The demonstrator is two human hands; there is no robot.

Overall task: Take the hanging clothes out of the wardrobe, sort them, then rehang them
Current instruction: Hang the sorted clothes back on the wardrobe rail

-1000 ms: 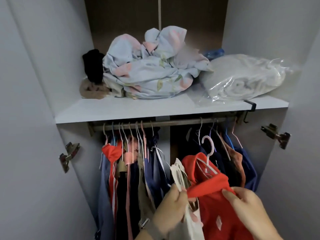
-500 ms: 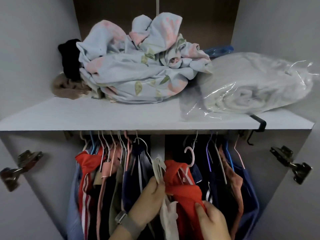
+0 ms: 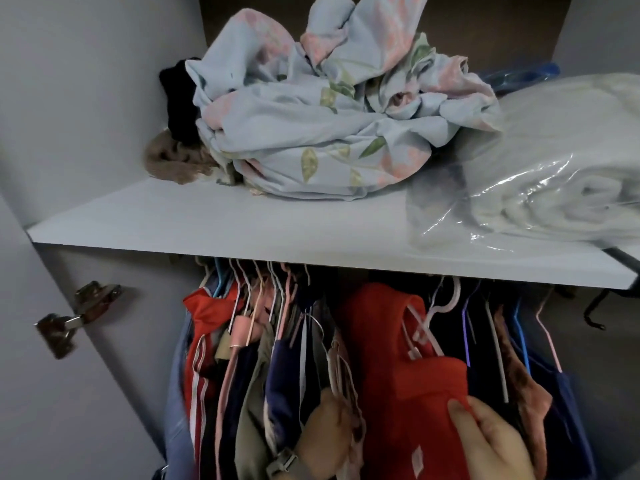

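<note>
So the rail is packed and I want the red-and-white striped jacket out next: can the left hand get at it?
Probably yes: the left hand grips pale hangers mid-rail, and the striped jacket hangs further left with its front edge exposed, though neighbours crowd it.

Walls: pale grey wardrobe sides (image 3: 86, 98), brown back panel (image 3: 485, 26).
Shelf: white board (image 3: 242, 233).
Door hinge: metal (image 3: 74, 318), left.

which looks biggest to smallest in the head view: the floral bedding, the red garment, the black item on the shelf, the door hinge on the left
1. floral bedding
2. red garment, partly cut off by the frame edge, so unsure
3. black item, partly hidden behind the bedding
4. door hinge

The last two look close in size.
</note>
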